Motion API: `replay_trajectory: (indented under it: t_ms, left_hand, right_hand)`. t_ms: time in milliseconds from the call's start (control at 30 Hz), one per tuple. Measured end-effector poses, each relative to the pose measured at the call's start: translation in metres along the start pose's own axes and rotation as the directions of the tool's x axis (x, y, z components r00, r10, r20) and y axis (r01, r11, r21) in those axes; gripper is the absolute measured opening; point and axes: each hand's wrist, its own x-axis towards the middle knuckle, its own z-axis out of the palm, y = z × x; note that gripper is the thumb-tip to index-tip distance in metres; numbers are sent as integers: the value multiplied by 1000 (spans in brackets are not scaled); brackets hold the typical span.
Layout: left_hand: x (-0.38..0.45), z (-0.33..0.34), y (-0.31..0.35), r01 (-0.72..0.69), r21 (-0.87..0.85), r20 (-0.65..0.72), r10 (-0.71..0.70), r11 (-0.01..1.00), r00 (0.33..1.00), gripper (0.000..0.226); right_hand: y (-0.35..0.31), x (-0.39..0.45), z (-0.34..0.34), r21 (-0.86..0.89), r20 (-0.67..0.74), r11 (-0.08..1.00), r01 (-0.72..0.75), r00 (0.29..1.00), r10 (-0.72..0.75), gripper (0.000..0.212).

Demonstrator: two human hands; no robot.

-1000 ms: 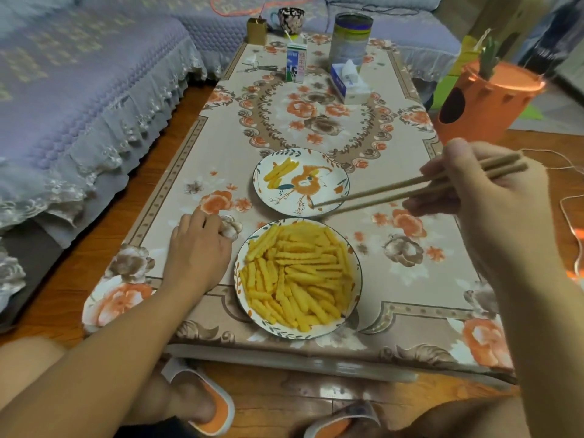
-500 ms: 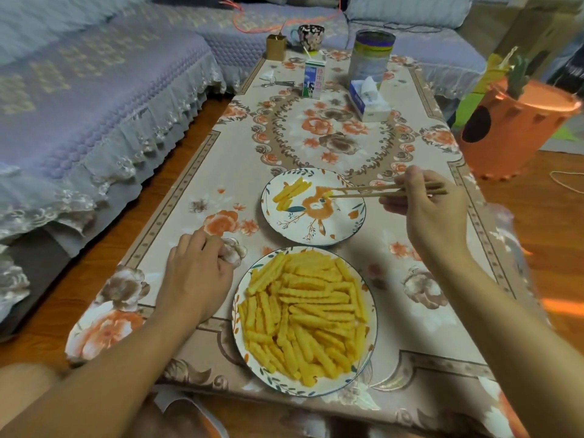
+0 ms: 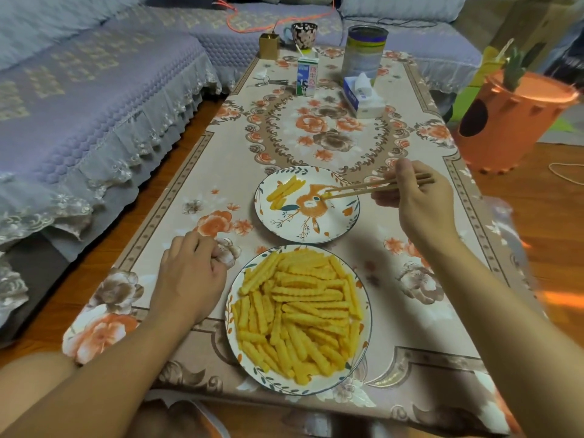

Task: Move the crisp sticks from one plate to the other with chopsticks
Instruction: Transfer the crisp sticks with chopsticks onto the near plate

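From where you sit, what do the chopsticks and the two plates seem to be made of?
The chopsticks look like plain wood or bamboo: matte, pale brown. The far plate and the near plate look like glazed ceramic: white, slightly shiny, with painted leaves and flowers. Melamine cannot be ruled out.

Two bare forearms reach in from the bottom corners, with no sleeves, watch or rings visible. The left hand [image 3: 189,279] and right hand [image 3: 420,203] are uncovered, without gloves. Short fingernails show on neither hand clearly.
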Motion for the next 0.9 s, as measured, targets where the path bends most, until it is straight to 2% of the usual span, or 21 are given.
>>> replay_trajectory:
  t_ms: [300, 600, 900]
  left_hand:
    - [-3, -2, 3, 0, 8, -10, 0, 1000, 1000, 25]
    - [-2, -1, 2, 6, 10, 12, -6, 1000, 1000, 24]
    - [0, -2, 2, 24, 3, 26, -24, 1000, 999, 26]
  right_hand:
    - [-35, -10, -22, 112, -80, 994, -16, 997, 25, 47]
    - [-36, -18, -39, 94, -144, 994, -56, 987, 69, 47]
    - [-70, -35, -58, 109, -25, 968, -225, 973, 229, 49]
